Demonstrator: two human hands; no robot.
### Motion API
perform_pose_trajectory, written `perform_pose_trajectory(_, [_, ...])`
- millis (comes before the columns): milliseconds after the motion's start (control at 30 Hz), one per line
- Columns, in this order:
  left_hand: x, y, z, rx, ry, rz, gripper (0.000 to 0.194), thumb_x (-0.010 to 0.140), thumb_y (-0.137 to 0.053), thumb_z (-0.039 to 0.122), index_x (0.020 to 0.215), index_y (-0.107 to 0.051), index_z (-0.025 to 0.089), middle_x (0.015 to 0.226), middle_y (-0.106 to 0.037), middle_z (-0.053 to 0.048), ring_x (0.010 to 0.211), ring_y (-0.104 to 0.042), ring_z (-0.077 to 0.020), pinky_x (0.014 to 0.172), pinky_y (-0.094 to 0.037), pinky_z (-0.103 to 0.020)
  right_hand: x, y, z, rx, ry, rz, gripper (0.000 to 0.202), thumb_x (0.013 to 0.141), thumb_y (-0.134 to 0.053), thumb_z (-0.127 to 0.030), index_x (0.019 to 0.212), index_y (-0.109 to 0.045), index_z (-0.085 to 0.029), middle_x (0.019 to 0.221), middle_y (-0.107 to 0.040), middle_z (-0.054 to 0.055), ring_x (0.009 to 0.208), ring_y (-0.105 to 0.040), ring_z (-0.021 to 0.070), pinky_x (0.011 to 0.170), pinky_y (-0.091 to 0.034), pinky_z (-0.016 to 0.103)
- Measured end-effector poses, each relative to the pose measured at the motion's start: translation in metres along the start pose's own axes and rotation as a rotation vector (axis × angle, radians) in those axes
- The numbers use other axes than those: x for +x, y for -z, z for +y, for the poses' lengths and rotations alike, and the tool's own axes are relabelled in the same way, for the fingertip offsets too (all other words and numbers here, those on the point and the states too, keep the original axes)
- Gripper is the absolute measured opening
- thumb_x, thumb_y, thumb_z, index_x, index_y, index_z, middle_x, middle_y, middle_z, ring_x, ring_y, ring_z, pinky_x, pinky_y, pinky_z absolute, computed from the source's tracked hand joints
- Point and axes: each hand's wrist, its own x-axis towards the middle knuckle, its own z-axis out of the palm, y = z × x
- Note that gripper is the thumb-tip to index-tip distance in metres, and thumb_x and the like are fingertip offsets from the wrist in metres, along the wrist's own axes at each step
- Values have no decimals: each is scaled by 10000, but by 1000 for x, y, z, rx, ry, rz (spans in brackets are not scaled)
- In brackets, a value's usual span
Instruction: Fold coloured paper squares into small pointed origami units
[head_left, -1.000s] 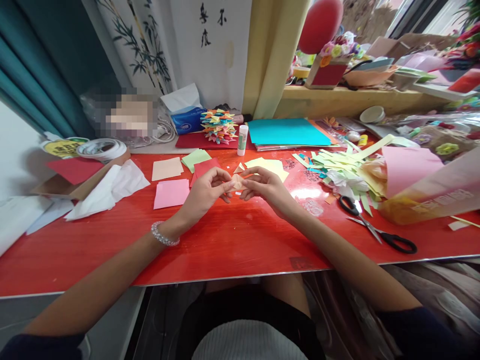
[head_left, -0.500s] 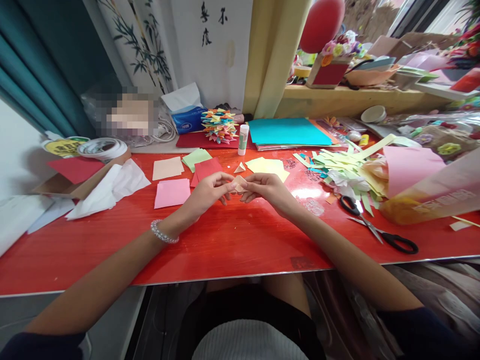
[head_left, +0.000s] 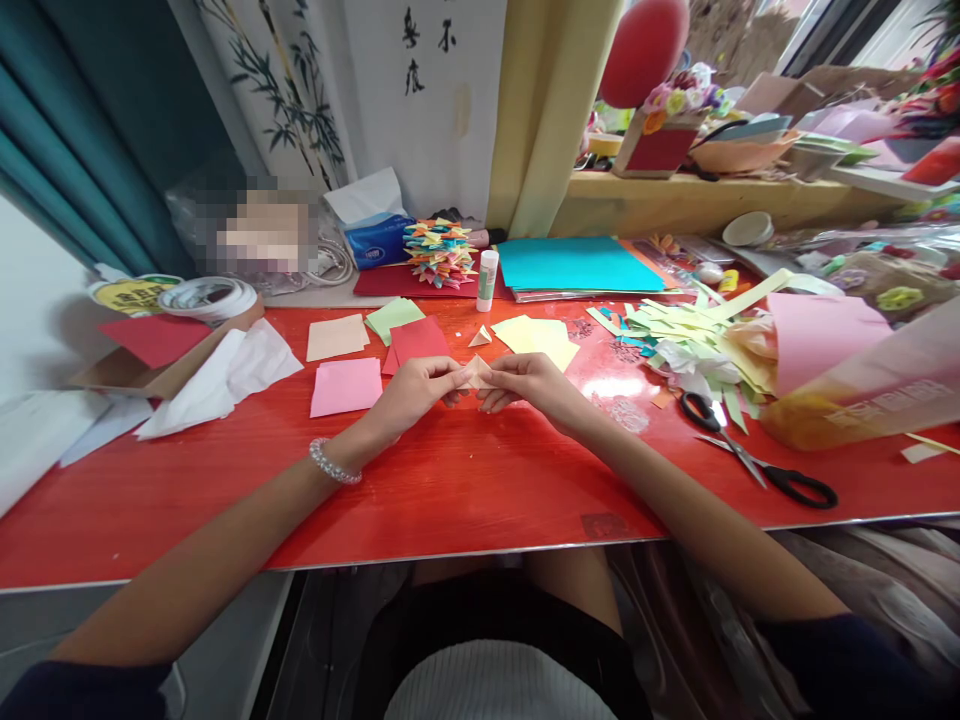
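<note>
Peach-coloured folded paper (head_left: 475, 374) is pinched between the person's two hands, just above the middle of a shiny red table (head_left: 450, 500). The left hand (head_left: 420, 395) grips its left side with thumb and forefinger, and the right hand (head_left: 531, 388) grips its right side in the same way, so the fingertips sit close together with the creased paper between them. Its upper edge rises to a point. The other fingers of both hands curl underneath. A clear beaded bracelet (head_left: 335, 463) circles the left wrist.

Just beyond the fingers lies a small folded triangle (head_left: 480, 336) of similar colour, near a fan of yellow sheets (head_left: 536, 340). Behind it a white glue stick (head_left: 487, 281) stands upright on its end. To the left of the hands are red sheets (head_left: 420, 338), the nearest group, then a pink stack (head_left: 345, 388), light green sheets (head_left: 394, 315) and peach sheets (head_left: 335, 337).

Farther back, a spiky multicoloured paper ball (head_left: 439, 253) sits beside a blue tissue pack (head_left: 377, 240). Bright blue sheets (head_left: 581, 265) lie to the right of the glue stick. Well to the right, pale green paper strips (head_left: 667, 325) form a heap, and black-handled scissors (head_left: 739, 456) lie spread open near the table edge.
</note>
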Motion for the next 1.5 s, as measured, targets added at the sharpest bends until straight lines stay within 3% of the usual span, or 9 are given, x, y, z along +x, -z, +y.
perform_pose_trajectory(500, [-4, 1, 5, 77, -50, -52, 270, 802, -571, 367, 628, -522, 167, 623, -511, 17, 613, -472, -109, 622, -359, -261, -4, 1, -5, -111, 120, -45, 318, 743, -696, -450, 747, -630, -138, 600, -637, 18, 543, -638, 134, 565, -536, 285])
perform_pose_trajectory(600, [-4, 1, 3, 145, -79, -130, 287, 813, -541, 339, 590, -476, 170, 632, -500, 16, 630, -461, -117, 623, -330, -267, -3, 1, -3, -138, 149, -21, 304, 741, -704, -438, 806, -619, -153, 627, -621, -3, 548, -610, 115, 575, -526, 278])
perform_pose_trajectory(733, [-4, 0, 1, 147, -74, -100, 291, 804, -558, 338, 582, -472, 171, 616, -477, 24, 610, -445, -112, 603, -319, -263, -1, 0, 1, -149, 231, 42, 264, 763, -691, -395, 822, -560, -173, 694, -571, -19, 562, -562, 91, 569, -495, 263])
perform_pose_trajectory(900, [-8, -4, 0, 72, -16, -202, 290, 806, -563, 356, 587, -532, 169, 676, -561, -4, 664, -516, -131, 655, -381, -275, -5, -2, 1, -295, 359, -1, 197, 842, -614, -339, 917, -491, -204, 720, -506, -35, 595, -508, 86, 558, -439, 246])
perform_pose_trajectory(1033, [-10, -8, 1, 7, -54, -101, 265, 810, -577, 393, 668, -579, 170, 724, -580, -9, 729, -530, -144, 708, -394, -284, -7, -4, -3, -182, 268, 17, 369, 786, -675, -380, 1036, -458, -215, 763, -542, -28, 582, -534, 96, 506, -442, 243])
perform_pose_trajectory(1100, [-10, -9, 0, -12, -83, -50, 274, 825, -563, 413, 712, -595, 166, 771, -592, -15, 767, -531, -145, 739, -391, -285, -7, -3, -4, -166, 210, 26, 313, 779, -668, -426, 921, -516, -192, 696, -540, -23, 566, -534, 103, 489, -440, 245])
perform_pose_trajectory(1200, [-9, -10, -1, 34, -80, -76, 312, 820, -564, 441, 673, -573, 166, 741, -569, -9, 728, -508, -143, 701, -381, -278, -7, -2, -5, -239, 195, 16, 306, 823, -607, -444, 688, -527, -181, 589, -522, -17, 542, -514, 97, 522, -442, 253])
perform_pose_trajectory(1367, [-11, -10, 0, 145, -80, -16, 289, 836, -543, 461, 778, -601, 184, 761, -576, -2, 724, -508, -142, 679, -372, -273, -8, -1, -5, -333, 176, -37, 210, 847, -583, -327, 705, -564, -173, 577, -552, -19, 513, -525, 91, 511, -437, 240])
perform_pose_trajectory(1500, [-11, -9, 0, 57, -100, 97, 269, 856, -530, 423, 761, -593, 180, 703, -553, 2, 672, -492, -125, 645, -377, -259, -9, -5, -7, -198, 132, -33, 262, 864, -564, -402, 738, -569, -173, 659, -596, 3, 568, -587, 100, 545, -493, 238])
